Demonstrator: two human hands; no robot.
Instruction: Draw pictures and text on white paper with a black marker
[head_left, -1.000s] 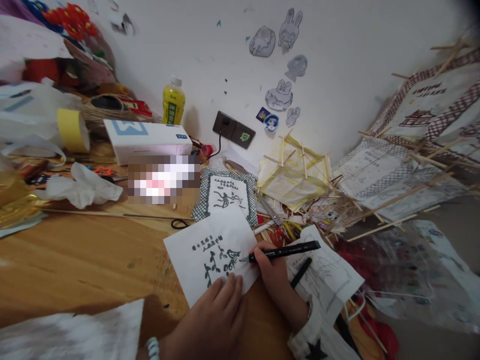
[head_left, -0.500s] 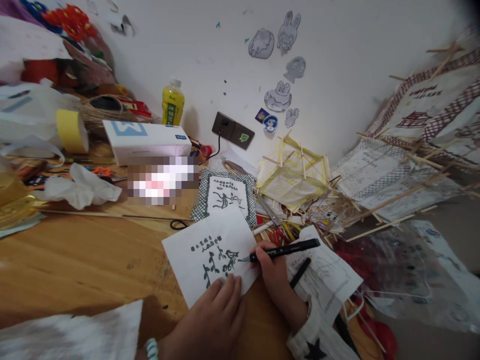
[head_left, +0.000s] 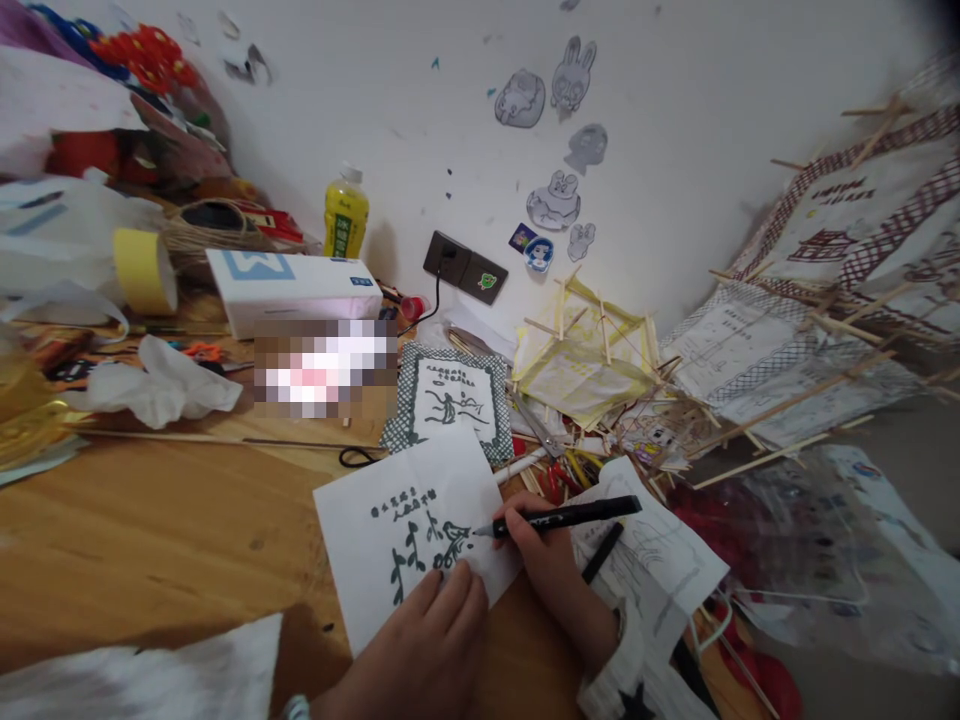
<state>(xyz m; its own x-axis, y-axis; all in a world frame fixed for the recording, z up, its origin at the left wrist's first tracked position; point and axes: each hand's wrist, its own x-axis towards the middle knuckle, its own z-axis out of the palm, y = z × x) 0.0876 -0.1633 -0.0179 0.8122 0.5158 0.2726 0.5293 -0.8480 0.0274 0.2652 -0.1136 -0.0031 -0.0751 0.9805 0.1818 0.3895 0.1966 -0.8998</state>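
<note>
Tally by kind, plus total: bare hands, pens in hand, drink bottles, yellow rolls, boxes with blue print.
Bare hands: 2 (left hand, right hand)
Pens in hand: 1 (black pen)
Drink bottles: 1 (yellow bottle)
Yellow rolls: 1 (yellow roll)
Boxes with blue print: 1 (white box)
Total: 6

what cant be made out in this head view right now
All in the head view:
What lies under the left hand on the white sheet: covered by that hand.
Small writing: too small to read.
Whether the pen tip touches paper: too small.
Whatever sits behind the pixelated patch: masked.
Maroon-checked paper frame: cut off by the right edge.
</note>
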